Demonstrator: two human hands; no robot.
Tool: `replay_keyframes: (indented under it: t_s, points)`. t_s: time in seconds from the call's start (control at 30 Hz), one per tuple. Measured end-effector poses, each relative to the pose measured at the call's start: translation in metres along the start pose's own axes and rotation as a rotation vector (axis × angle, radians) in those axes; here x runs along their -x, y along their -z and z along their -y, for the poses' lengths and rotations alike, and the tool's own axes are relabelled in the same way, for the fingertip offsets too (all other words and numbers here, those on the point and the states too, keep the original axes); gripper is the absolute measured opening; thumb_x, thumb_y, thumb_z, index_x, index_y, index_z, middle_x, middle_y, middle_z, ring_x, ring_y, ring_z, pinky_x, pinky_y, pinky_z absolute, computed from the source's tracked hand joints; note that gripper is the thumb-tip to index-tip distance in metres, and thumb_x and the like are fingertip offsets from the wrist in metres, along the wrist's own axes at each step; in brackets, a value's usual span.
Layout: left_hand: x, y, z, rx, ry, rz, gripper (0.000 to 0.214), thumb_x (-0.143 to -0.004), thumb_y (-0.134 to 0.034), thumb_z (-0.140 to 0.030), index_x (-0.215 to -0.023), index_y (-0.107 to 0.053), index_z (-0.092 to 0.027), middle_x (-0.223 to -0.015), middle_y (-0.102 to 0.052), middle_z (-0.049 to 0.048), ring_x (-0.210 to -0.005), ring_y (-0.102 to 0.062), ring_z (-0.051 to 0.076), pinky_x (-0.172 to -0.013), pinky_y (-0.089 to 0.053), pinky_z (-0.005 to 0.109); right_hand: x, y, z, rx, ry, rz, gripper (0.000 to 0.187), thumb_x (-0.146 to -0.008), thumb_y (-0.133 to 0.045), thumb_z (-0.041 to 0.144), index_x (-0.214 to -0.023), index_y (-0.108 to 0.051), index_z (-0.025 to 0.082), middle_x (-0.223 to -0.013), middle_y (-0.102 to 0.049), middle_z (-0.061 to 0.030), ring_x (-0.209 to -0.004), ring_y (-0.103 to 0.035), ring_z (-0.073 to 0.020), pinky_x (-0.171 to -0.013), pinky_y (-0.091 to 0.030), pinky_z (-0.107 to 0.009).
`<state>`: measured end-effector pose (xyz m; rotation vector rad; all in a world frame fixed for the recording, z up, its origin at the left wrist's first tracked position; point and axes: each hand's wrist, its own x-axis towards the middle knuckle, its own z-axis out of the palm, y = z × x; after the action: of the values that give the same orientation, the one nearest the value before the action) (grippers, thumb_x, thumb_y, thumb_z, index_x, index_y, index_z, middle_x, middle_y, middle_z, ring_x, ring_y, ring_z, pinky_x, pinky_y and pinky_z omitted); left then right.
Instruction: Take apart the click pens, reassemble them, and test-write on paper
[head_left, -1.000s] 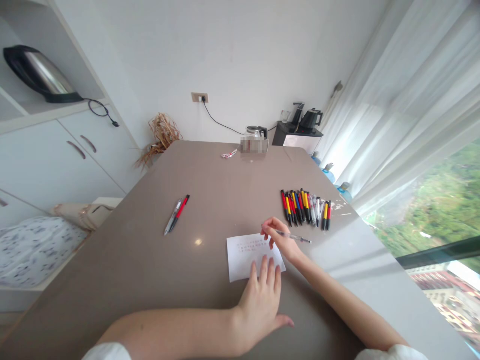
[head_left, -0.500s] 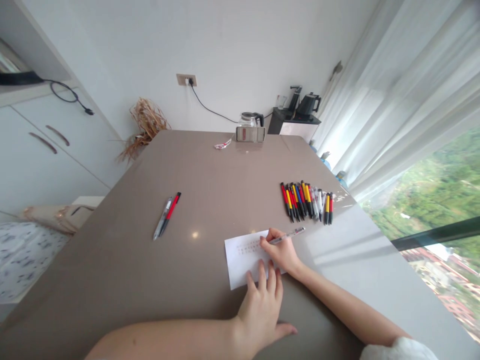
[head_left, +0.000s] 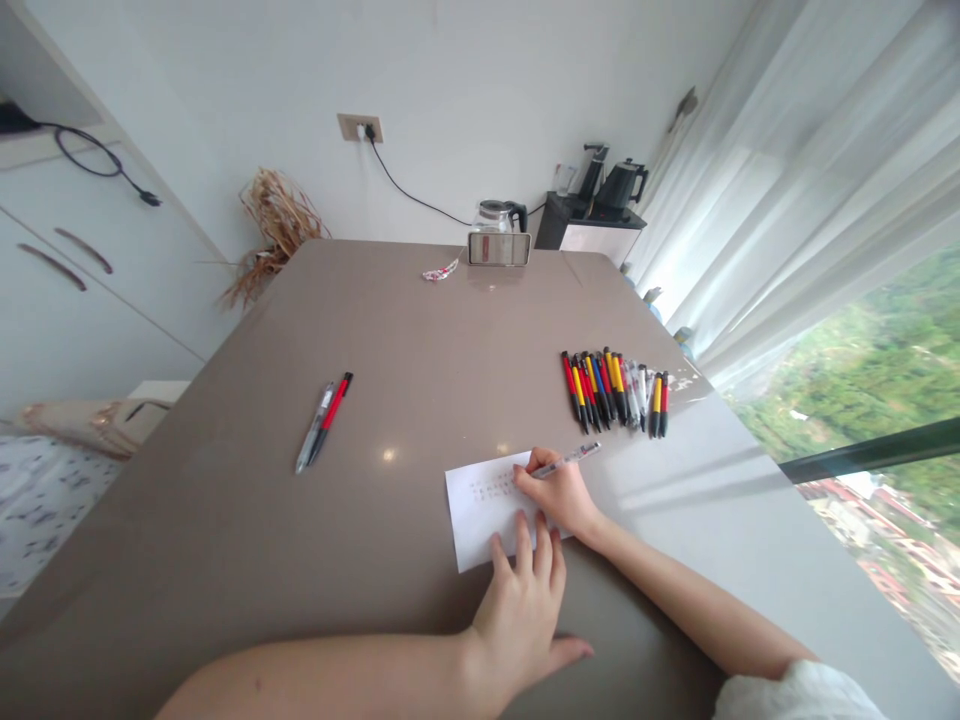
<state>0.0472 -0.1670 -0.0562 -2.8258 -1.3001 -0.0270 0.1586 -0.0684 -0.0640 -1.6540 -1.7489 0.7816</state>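
A white sheet of paper [head_left: 472, 530] lies on the brown table [head_left: 390, 330] in front of me, with several short rows of small handwritten marks near its top. My right hand [head_left: 559, 490] is closed round a clear pen [head_left: 577, 455], its tip end down at the paper and partly hidden by the fingers. My left hand [head_left: 521, 610] rests with spread fingers on the lower edge of the sheet, its thumb out to the right over the table. Beyond my right hand, several red, yellow, blue and clear pens [head_left: 611, 390] lie side by side in a row.
To the left lie a red-and-black pen [head_left: 331, 418] and a clear pen [head_left: 314, 428]. A phone [head_left: 499, 249] stands against a glass pot [head_left: 495, 213] at the far edge, beside a small beaded string [head_left: 440, 271]. A black kettle [head_left: 621, 186] stands on a side unit.
The view has tilted slightly, so the room and table sit a little higher in it. Both hands keep their places on the paper; the pen has barely shifted.
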Motion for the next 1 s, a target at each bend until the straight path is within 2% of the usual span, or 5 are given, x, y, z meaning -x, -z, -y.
replay_keyframes:
  t_s: [0.53, 1.0]
  points:
    - [-0.0010, 0.0090, 0.0031, 0.017, -0.013, -0.021, 0.083, -0.071, -0.020, -0.067, -0.125, -0.036, -0.007, -0.130, -0.035, 0.0183, -0.119, -0.025, 0.037, -0.084, -0.035, 0.052, 0.0001, 0.0004, -0.0003, -0.006, 0.021, 0.010, 0.019, -0.067, -0.050, 0.027, -0.053, -0.041, 0.017, -0.049, -0.042, 0.0039, -0.048, -0.036, -0.0077, -0.047, -0.030, -0.020]
    - [0.0009, 0.0023, 0.0006, -0.034, -0.005, -0.015, 0.082, -0.072, -0.016, -0.066, -0.128, -0.032, -0.007, -0.133, -0.030, 0.0182, -0.121, -0.020, 0.038, -0.086, -0.031, 0.054, 0.0000, 0.0016, 0.0009, -0.032, 0.009, -0.015, 0.021, -0.068, -0.049, 0.029, -0.053, -0.041, 0.017, -0.048, -0.042, 0.0035, -0.046, -0.036, -0.0075, -0.045, -0.029, -0.020]
